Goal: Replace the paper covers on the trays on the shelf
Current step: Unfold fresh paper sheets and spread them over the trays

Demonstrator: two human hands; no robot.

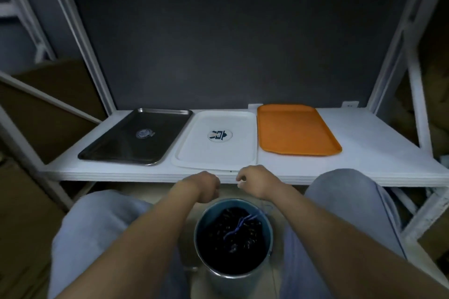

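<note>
Three trays lie side by side on a white shelf [379,150]: a steel tray [114,145] on the left, a white tray [233,153] with a round logo in the middle, and an orange tray [296,131] on the right. No loose paper sheet shows on any of them. My left hand [202,185] hangs just below the shelf's front edge, with its fingers curled into a fist. My right hand [255,178] is at the shelf edge in front of the white tray, fingers curled, and nothing is visibly held in it.
A metal bin [201,223] lined with a black bag stands on the floor between my knees, right under my hands. The shelf's white posts rise on both sides and a dark panel closes the back. Brown cardboard boxes [48,114] sit to the left.
</note>
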